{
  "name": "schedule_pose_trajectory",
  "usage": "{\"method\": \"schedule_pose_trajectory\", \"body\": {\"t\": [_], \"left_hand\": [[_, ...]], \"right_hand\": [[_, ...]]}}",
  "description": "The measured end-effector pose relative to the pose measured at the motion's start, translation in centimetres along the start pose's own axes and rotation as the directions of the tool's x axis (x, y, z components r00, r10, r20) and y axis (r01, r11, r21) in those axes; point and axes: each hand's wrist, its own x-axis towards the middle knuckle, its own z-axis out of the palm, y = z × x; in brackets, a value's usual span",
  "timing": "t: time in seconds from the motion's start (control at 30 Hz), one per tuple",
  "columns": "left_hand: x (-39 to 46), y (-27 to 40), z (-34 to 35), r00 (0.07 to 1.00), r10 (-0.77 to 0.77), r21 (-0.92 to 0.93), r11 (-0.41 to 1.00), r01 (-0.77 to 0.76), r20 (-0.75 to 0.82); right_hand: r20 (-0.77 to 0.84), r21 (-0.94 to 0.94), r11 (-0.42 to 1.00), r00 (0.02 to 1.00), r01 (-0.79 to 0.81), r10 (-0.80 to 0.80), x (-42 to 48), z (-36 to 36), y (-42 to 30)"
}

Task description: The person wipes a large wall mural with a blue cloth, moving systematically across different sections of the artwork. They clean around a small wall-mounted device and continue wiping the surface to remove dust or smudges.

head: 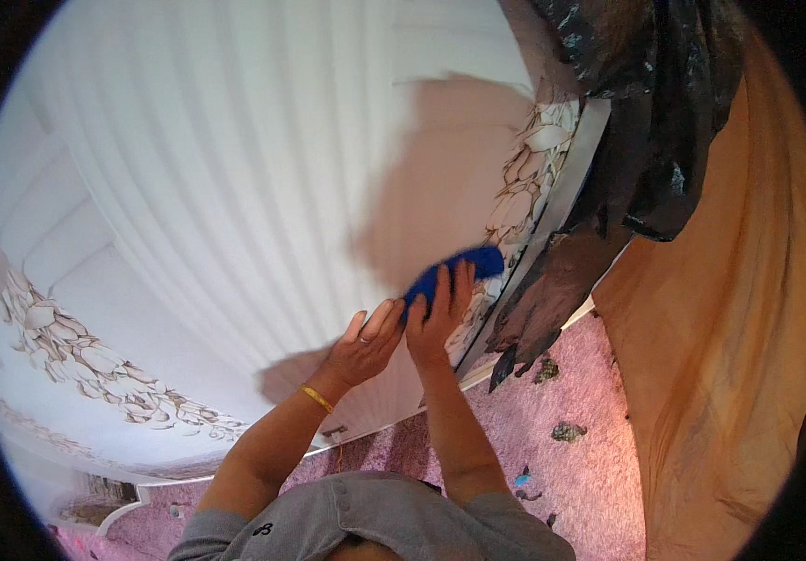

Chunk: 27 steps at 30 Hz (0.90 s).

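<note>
A large pale printed wall covering [256, 161] with draped folds and a band of brown-and-white flowers [529, 161] fills the view ahead. My right hand [438, 315] presses a blue cloth or pad [487, 261], partly hidden by the fingers, on the surface beside the flower band. To its left, my left hand [371, 343], with a ring and a yellow bracelet, lies on the pale surface, fingertips close to the blue item's lower end. Nothing shows held in my left hand.
Dark crumpled sheeting [680, 140] hangs on the right, beside a brown draped curtain [725, 336]. Pink carpet [585, 484] below bears several small scraps. A white skirting edge [126, 508] runs along the bottom left. A small wall fitting [335, 430] with a thin cord sits low down.
</note>
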Motion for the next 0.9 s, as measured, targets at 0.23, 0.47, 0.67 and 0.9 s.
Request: {"method": "schedule_pose_trajectory", "body": {"t": [0.23, 0.47, 0.67, 0.9], "left_hand": [[0.4, -0.4, -0.8, 1.0, 0.008, -0.015, 1.0, -0.008, -0.023], [-0.3, 0.2, 0.6, 1.0, -0.012, -0.041, 0.999, 0.012, -0.004], [0.4, -0.7, -1.4, 0.999, 0.004, -0.03, 1.0, -0.005, -0.048], [-1.9, 0.3, 1.8, 0.987, -0.032, -0.332, 0.94, 0.083, 0.156]], "right_hand": [[-0.148, -0.015, 0.992, 0.981, -0.126, 0.122, 14.2, -0.6, 2.5], [0.068, -0.058, 0.959, 0.96, 0.276, -0.272, 7.7, 0.2, -4.3], [-0.171, -0.045, 0.995, 0.981, 0.086, -0.093, 16.2, 0.4, 0.6], [0.187, 0.064, 0.895, 0.876, 0.441, -0.445, 9.3, 2.0, -10.5]]}}
